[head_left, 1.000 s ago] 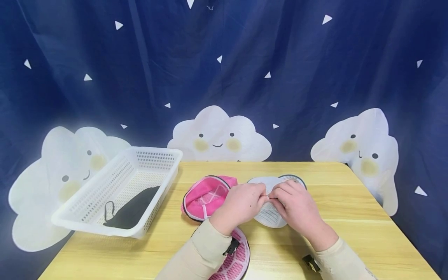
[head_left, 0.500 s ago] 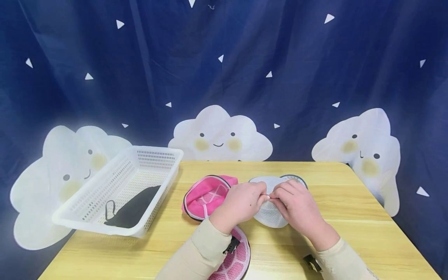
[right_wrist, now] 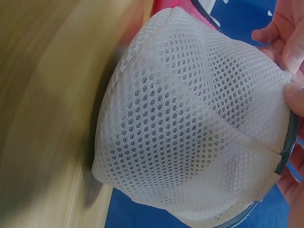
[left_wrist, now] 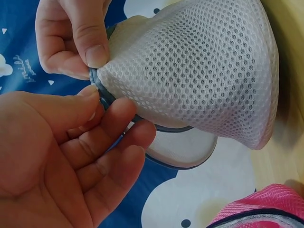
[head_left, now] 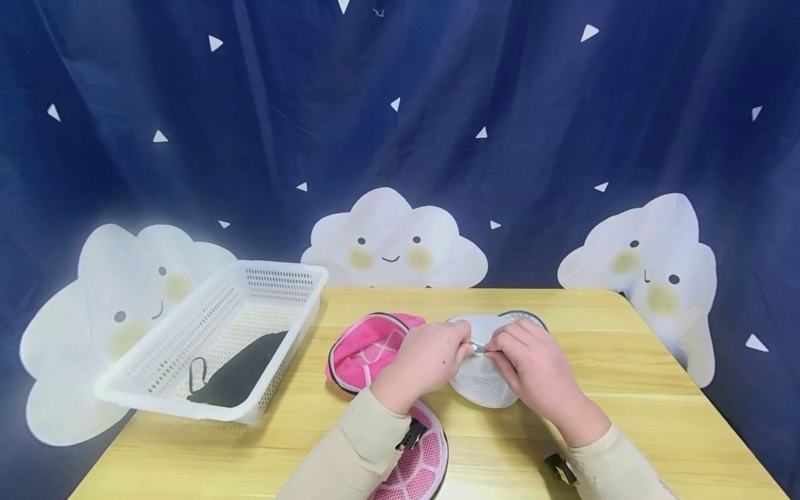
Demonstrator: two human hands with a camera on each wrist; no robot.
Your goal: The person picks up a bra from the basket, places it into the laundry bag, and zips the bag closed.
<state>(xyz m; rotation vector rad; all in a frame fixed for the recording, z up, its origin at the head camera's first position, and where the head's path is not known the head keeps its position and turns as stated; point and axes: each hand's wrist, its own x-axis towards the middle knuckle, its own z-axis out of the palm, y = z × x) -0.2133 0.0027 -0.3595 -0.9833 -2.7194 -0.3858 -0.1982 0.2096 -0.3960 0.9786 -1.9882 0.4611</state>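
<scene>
The head view gives us both hands right of the scene's middle, over the wooden table (head_left: 625,354). We see the left hand (head_left: 431,357) and the right hand (head_left: 534,368) close together at the dark edging (right_wrist: 291,133) of a white mesh bag (head_left: 482,389). The left thumb and forefinger pinch that edging, the other fingers loosely bent; the right thumb and fingers pinch it just beside them. The bag spreads below the hands; we cannot tell whether its underside touches the table. A round white panel (left_wrist: 183,149) with a dark rim shows on the bag's far side. Left of the bag we have an open pink bag (head_left: 369,354) and, nearer, a pink mesh disc (head_left: 419,469), partly hidden by the left sleeve (head_left: 356,451). Well to the left stands a white basket (head_left: 244,326) holding a black cloth item (head_left: 246,371). At the far side hangs a blue curtain (head_left: 400,69) with smiling clouds (head_left: 394,243).
</scene>
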